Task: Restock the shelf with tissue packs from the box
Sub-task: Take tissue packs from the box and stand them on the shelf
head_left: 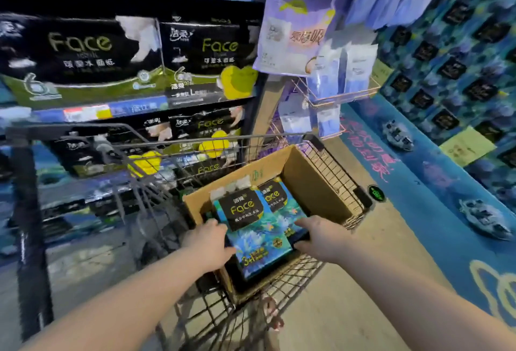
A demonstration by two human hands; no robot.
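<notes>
An open cardboard box (312,183) sits in a wire shopping cart (332,171). Inside it lies a blue tissue pack (257,236) with a black "Face" label, and a second like pack (282,199) lies behind it. My left hand (208,239) grips the front pack's left side, and my right hand (318,236) grips its right side. The shelf (83,113) on the left carries large black "Face" tissue packs (81,51) in two rows.
A wire rack (340,93) with white and blue tissue packs hangs beside the shelf's end. A wall of blue packs (460,57) rises at the right over a blue floor graphic (435,205). Tan floor shows right of the cart.
</notes>
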